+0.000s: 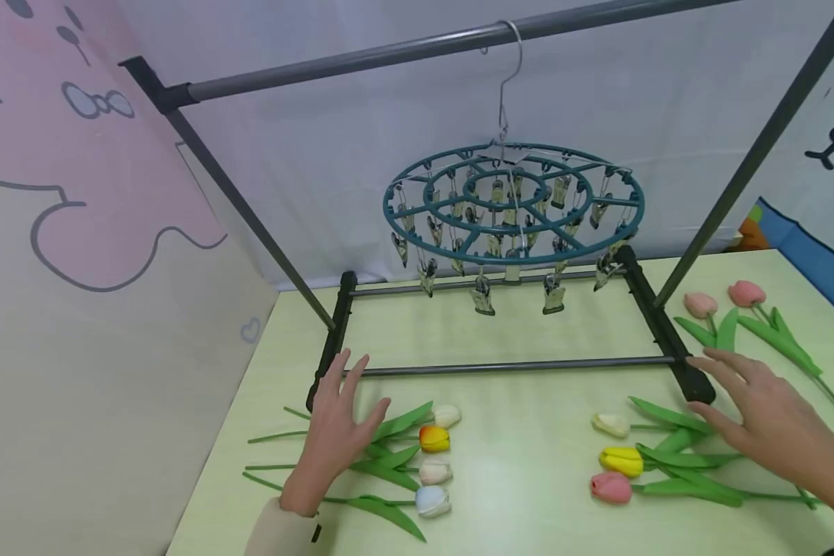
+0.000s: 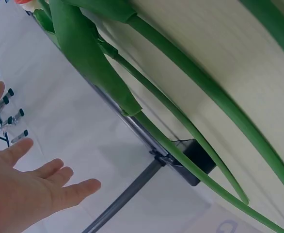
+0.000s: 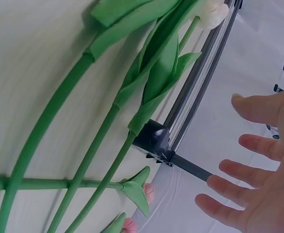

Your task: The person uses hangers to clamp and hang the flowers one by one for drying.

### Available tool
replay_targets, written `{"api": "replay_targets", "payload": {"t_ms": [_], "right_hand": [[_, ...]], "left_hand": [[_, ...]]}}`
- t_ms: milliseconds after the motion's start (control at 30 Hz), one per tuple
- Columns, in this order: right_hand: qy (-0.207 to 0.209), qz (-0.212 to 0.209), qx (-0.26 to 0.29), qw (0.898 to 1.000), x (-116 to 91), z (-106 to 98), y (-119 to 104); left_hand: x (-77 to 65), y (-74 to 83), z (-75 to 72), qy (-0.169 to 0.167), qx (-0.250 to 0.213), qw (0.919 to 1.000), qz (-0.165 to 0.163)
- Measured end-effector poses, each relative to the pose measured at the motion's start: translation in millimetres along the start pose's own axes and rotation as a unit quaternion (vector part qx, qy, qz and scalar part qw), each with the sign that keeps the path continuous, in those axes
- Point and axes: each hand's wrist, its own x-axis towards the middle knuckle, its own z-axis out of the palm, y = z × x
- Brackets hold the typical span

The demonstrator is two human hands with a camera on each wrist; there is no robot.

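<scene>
My left hand (image 1: 337,428) hovers over the stems of several artificial tulips, its fingers spread and holding nothing. That group has white, pale blue and orange-yellow blooms, such as the orange-yellow tulip (image 1: 434,439). On the other side my right hand (image 1: 764,409) is also spread and empty, above a second group with a yellow tulip (image 1: 622,462), a pink tulip (image 1: 611,488) and a cream tulip (image 1: 610,424). Green stems (image 2: 195,82) pass close by the left hand in its wrist view. In the right wrist view, leaves and stems (image 3: 103,141) lie beside the right hand's fingers.
A dark metal rack (image 1: 472,369) stands on the pale table (image 1: 514,432). From its top bar (image 1: 361,58) hangs a round teal clip hanger (image 1: 514,247) with many dangling clips. Two more pink tulips (image 1: 747,293) lie at the right. A printed curtain is behind.
</scene>
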Motion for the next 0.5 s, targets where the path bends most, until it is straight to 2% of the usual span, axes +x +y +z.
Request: {"api": "replay_targets", "payload": {"t_ms": [167,333,433,500], "right_hand": [[-0.009,0.004,-0.015,1.000,-1.0,-4.7,3.5],[-0.037,0.016,-0.025,0.999,-4.4,-7.2,11.6],[-0.074,0.030,-0.027,0.996,-5.6,-9.1,17.4],[-0.115,0.046,-0.029,0.992,-5.9,-10.1,21.7]], "left_hand": [[4.0,5.5,-1.0,0.009,-0.042,0.9990,-0.015],[8.2,10.8,1.3,-0.011,-0.108,0.9927,-0.052],[10.9,12.3,5.3,-0.017,-0.156,0.9859,-0.060],[12.3,12.9,8.5,-0.016,-0.182,0.9813,-0.059]]}}
